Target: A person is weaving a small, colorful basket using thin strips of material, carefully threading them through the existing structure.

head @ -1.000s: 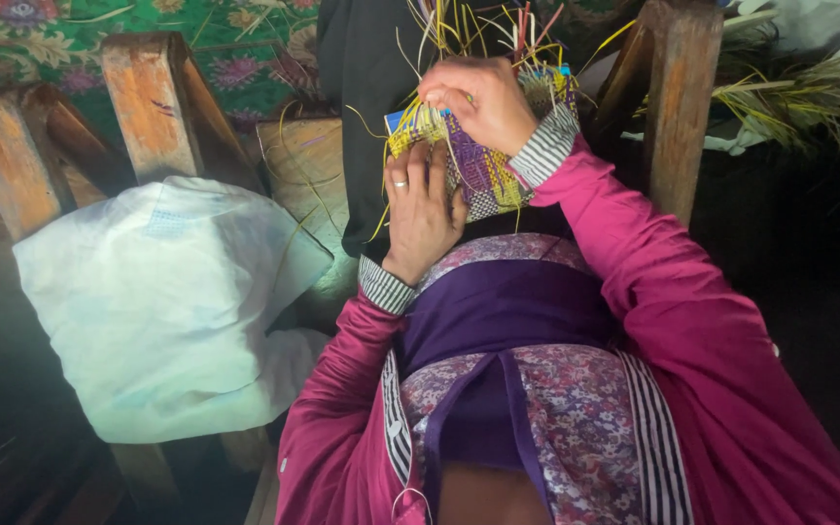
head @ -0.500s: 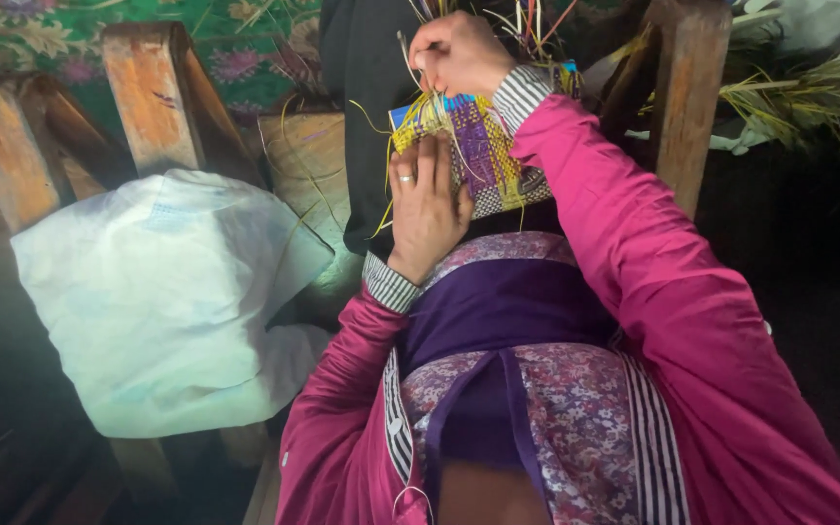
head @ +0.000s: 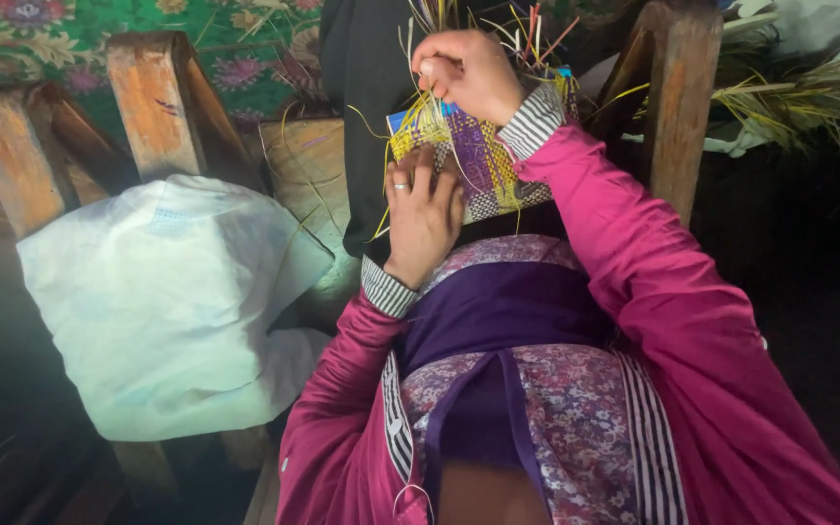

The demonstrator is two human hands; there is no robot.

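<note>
Right hand (head: 467, 73) is raised, fingers pinched shut on thin yellow straw strands (head: 418, 119) above the purple-and-yellow woven straw mat (head: 478, 165). Left hand (head: 422, 212) is laid flat, fingers extended, pressed on the mat's lower edge. Mat is held over the lap, near the white plastic bag (head: 162, 301).

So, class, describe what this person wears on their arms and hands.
Both arms are in bright pink long sleeves. At each wrist a striped cuff in grey and white shows from under the pink. The left hand wears a silver ring. The right hand shows no ring.
</note>
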